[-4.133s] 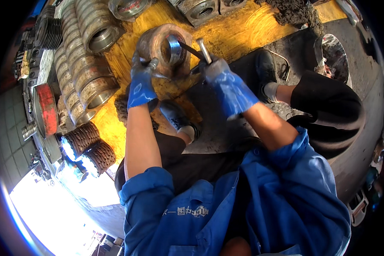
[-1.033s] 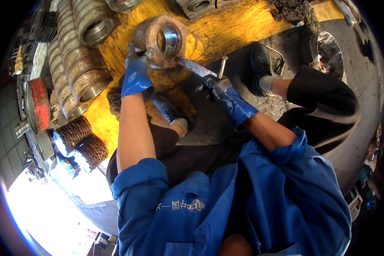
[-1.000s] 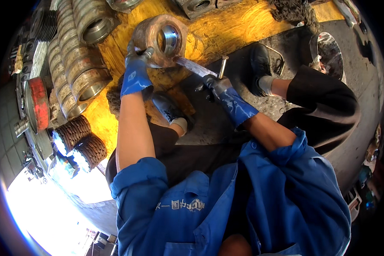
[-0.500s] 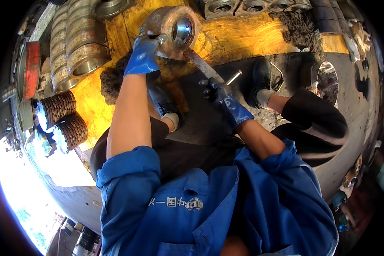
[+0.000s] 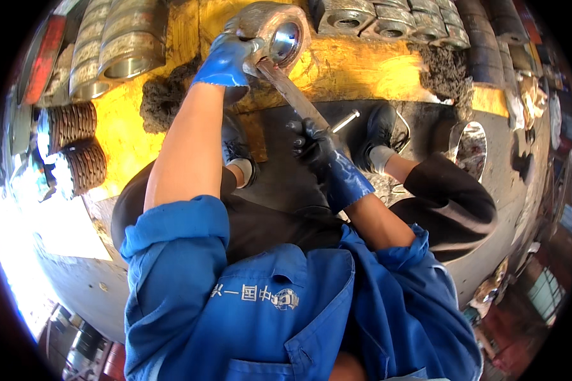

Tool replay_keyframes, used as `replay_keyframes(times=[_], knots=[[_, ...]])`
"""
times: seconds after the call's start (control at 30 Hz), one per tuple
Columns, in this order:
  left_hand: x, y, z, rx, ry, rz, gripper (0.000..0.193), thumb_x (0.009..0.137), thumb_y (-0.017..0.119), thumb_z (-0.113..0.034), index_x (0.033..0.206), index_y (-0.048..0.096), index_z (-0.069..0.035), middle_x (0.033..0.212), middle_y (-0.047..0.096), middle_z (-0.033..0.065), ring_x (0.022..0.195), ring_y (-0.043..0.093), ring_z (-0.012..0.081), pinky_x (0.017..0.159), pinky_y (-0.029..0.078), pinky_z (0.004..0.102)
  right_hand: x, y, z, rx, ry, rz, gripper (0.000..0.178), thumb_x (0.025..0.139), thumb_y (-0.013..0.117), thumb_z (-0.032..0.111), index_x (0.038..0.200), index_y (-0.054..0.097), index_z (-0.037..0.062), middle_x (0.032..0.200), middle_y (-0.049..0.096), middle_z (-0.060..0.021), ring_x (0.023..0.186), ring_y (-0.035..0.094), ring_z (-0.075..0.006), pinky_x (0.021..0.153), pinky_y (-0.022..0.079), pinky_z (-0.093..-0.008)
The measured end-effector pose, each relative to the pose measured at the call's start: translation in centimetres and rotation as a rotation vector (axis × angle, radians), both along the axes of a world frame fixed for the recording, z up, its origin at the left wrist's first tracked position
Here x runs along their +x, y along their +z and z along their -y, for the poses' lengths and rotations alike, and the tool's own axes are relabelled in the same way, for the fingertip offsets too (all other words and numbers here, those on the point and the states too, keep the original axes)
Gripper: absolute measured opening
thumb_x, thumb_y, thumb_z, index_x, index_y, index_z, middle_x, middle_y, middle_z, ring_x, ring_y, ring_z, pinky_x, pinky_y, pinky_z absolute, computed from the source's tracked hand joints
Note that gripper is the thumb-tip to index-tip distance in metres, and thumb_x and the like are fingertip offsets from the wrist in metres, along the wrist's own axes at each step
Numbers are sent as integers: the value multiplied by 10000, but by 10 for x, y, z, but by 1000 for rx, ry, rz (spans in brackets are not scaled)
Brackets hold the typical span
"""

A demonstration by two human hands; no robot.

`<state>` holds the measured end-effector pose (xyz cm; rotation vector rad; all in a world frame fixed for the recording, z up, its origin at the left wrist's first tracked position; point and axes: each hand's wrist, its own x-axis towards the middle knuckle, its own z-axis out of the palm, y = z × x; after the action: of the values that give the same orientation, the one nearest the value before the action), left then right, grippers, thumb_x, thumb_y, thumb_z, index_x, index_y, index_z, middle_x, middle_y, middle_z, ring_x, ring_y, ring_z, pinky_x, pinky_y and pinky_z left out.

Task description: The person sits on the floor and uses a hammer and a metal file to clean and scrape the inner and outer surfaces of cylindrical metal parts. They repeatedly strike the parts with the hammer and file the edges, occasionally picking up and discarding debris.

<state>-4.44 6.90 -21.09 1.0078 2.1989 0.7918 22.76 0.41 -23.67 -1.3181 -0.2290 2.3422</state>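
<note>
White glare washes out the left edge; bright patches streak the smeared yellow flat surface (image 5: pixel 356 63). Inside the rusty, thick-walled metal ring (image 5: pixel 258 22), blue highlights gleam. Fisheye distortion bends the dim, soft right margin.

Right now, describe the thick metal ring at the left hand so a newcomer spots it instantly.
Find the yellow, smeared surface across the top. Near its middle, the blue-gloved left hand holds a thick, rust-brown metal ring. Unlike the rust-mottled metal rings lined up farther left, it sits apart, with a bluish shine in its bore.
</note>
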Motion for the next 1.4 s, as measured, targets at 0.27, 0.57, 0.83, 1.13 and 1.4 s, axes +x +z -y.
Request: replay_keyframes(times=[0.27,0.57,0.83,1.13,1.4], knots=[[-29,-43,14,173,-231,-278,704,783,754,-322,1374,437,-109,1262,584,175,1147,579,317,938,474,402,34,53,-67,838,604,500,152,931,567,101,1042,644,31,712,653,-52,525,532,-106,475,446,-266],[-26,-61,-11,89,-1,-194,622,756,729,-444,1254,569,-108,1236,593,190,1136,575,340,952,468,421,10,85,-118,2002,1174,706,401,819,627,70,1208,629,170,1087,671,-87,859,674,-200,772,532,-292],[-21,-50,2,125,-90,-248,630,738,742,-373,1282,531,-134,1186,610,185,1086,590,346,929,479,409,1,72,-121,1697,1307,799,335,853,607,70,1173,653,159,947,701,-73,791,656,-155,701,522,-292],[-7,-37,25,325,-410,-607,696,758,737,-296,1372,432,-177,1126,625,191,990,624,367,869,512,398,59,176,-180,1052,844,540,306,956,563,238,1125,619,-11,852,708,-99,554,558,-74,500,449,-219],[80,-55,-7,22,5,-533,735,747,697,-488,1338,468,-116,1097,646,132,1021,633,253,893,497,367,226,274,-210,1109,65,238,340,941,576,337,973,660,8,889,697,-139,582,579,-132,520,455,-251]])
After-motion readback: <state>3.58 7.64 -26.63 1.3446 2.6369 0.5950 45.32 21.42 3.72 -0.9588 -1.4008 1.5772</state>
